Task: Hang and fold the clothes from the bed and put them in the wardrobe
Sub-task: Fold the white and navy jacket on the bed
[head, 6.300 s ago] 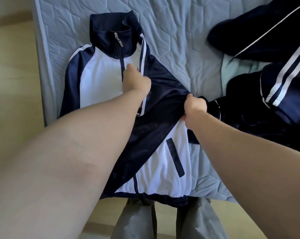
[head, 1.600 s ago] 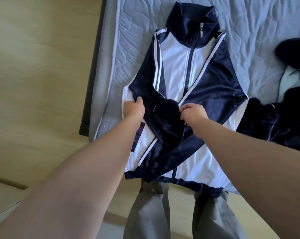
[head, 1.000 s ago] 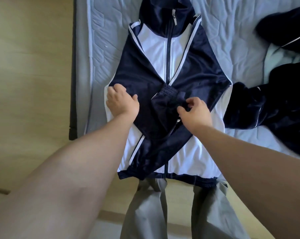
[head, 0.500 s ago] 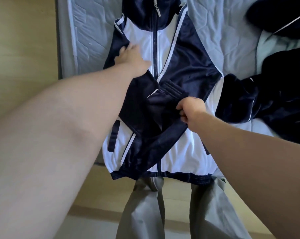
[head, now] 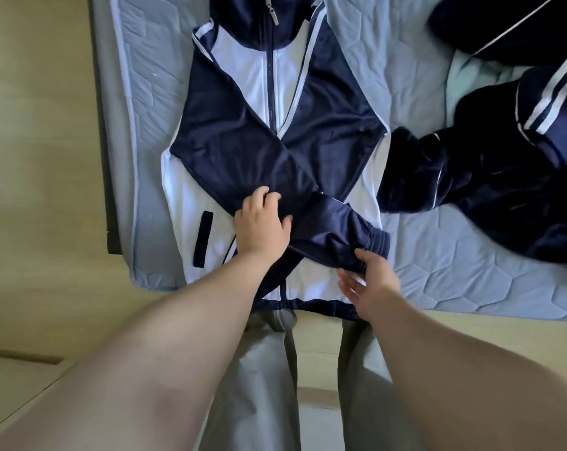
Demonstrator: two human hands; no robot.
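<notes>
- Plainly, the jacket [head: 243,70] lies face up and zipped on the bed [head: 438,262]. Its collar [head: 243,14] is toward the top of the frame and its hem [head: 308,305] is at the near edge, so it can be folded flat where it is.
- Both sleeves [head: 334,118] lie folded in over the chest and cross below the middle. The upper one runs down to the lower right, and its cuff [head: 378,242] ends at the jacket's right side. That narrows the jacket to body width, which I take to be the point before it is doubled up.
- The left hand [head: 262,227] rests on the crossing. Its fingers [head: 259,196] are only slightly bent and spread on the dark cloth, pressing rather than gripping. It seems to pin the sleeves so they do not slip.
- The right hand [head: 371,284] is at the lower edge of that upper sleeve, near the cuff. Its fingers [head: 345,281] are loose and nearly straight over the white panel [head: 318,284], with the thumb touching the sleeve. It holds nothing that I can see, and looks to be smoothing or tucking.
- More dark clothes [head: 503,164] with white stripes lie heaped at the right of the frame, just beside the jacket, not yet folded.
- No wardrobe shows, so putting away is well ahead.
</notes>
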